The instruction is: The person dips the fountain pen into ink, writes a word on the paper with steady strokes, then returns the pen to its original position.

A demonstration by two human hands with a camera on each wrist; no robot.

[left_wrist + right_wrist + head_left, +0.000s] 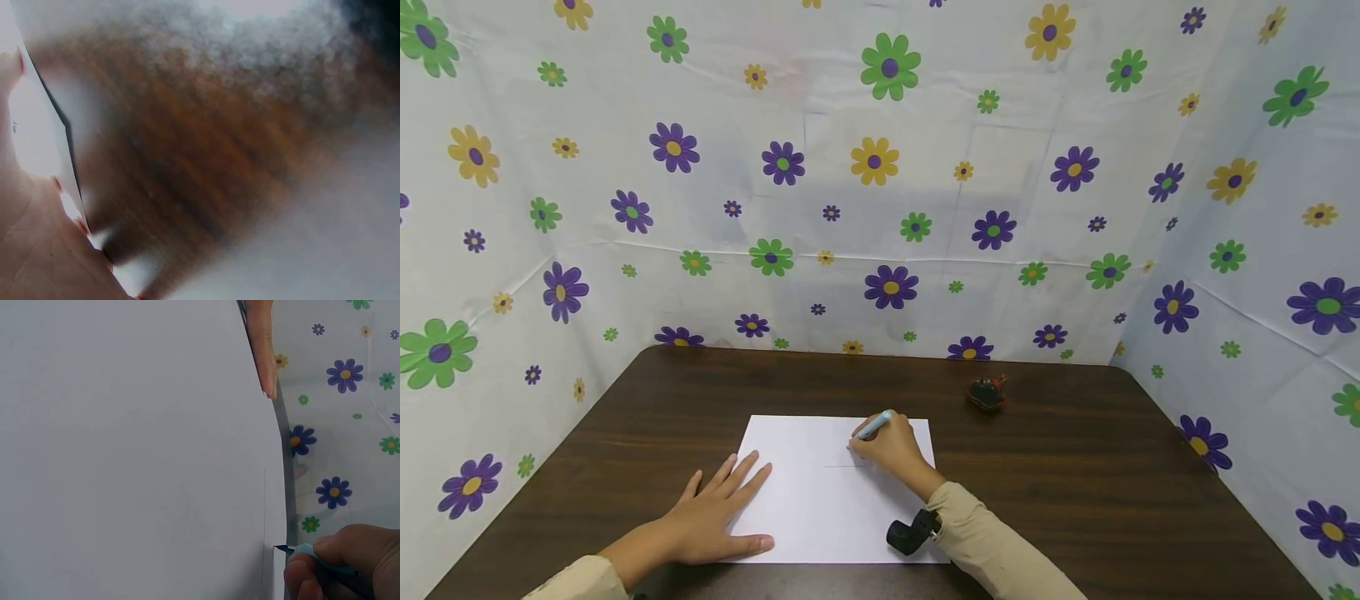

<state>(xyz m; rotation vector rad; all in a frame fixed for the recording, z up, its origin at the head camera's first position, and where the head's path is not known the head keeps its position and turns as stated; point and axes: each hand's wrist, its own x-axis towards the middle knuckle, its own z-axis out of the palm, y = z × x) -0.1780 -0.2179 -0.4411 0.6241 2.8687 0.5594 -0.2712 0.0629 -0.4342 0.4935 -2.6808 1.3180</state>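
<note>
While the left hand (715, 512) lays spread fingers across the left edge of the paper (820, 517), the right hand (895, 450) pinches a pen (876, 424) in its fingers over the paper's upper right. The pen looks light and stiff, best held near its tip.

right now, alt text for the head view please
The right hand holds a pen over white paper bearing a thin line; the left hand lies spread across its left edge. Flowered cloth hangs behind the dark table.
</note>
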